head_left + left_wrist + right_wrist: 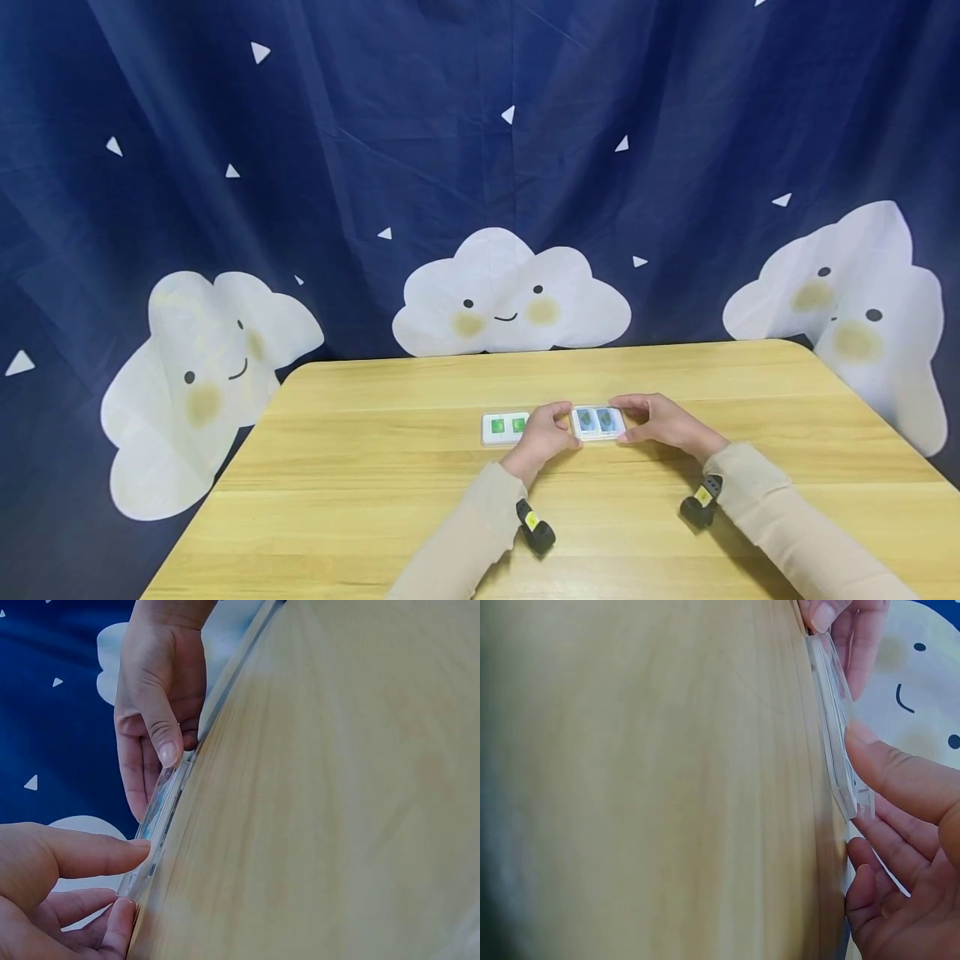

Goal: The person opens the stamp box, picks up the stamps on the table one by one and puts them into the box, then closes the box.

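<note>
A flat, clear-edged plastic case (597, 422) with two blue pictures lies on the table, between both hands. At its left end, my left hand (545, 435) holds it with the thumb at the near side and fingers at the far side. My right hand (666, 423) pinches the opposite end in the same way. In the left wrist view, the left thumb touches the case (156, 817). The right wrist view shows the right thumb against the clear case (832, 727) and the other fingers beside it, partly hidden.
Just left of my left hand lies a second flat case (491, 439) with two green pictures, its right end partly covered by the hand. The light wooden table (360, 483) reaches back to a dark blue curtain (450, 150) printed with clouds and triangles.
</note>
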Tool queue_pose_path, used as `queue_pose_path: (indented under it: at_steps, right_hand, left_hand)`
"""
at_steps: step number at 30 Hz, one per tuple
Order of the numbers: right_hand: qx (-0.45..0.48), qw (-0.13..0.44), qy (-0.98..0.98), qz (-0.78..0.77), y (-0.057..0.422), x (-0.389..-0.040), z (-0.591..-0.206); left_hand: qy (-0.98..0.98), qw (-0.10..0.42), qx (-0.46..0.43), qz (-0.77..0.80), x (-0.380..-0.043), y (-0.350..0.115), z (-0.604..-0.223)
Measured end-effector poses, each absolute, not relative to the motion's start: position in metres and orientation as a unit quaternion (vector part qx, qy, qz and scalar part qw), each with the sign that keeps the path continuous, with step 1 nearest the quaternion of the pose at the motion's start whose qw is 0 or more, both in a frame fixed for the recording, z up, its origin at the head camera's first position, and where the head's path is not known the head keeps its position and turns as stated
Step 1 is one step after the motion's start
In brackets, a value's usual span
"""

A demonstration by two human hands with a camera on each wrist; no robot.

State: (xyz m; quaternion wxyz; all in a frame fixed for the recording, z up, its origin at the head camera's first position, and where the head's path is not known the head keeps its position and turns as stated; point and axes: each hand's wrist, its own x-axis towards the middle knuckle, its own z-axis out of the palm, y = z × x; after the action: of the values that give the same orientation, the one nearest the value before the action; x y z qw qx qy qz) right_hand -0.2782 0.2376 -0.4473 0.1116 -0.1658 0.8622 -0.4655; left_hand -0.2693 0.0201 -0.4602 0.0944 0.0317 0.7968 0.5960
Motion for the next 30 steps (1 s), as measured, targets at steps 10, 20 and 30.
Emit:
queue_pose_path:
  at_steps: [10, 20, 30]
  right_hand:
    - [-0.153, 0.108, 0.868, -0.46, 0.236, -0.2782, -0.4479]
    - [-0.159, 0.112, 0.86, -0.473, 0.2361, -0.2782, -0.4509]
    - [-0.152, 0.105, 0.863, -0.47, 0.2361, -0.2787, -0.4533]
  left_hand:
    - [0.795, 0.091, 0.036, 0.599, -0.2685, 0.0197, -0.46]
    - [0.797, 0.089, 0.042, 0.596, -0.2684, 0.0197, -0.4599]
    - [0.801, 0.087, 0.035, 0.592, -0.2681, 0.0203, -0.4601]
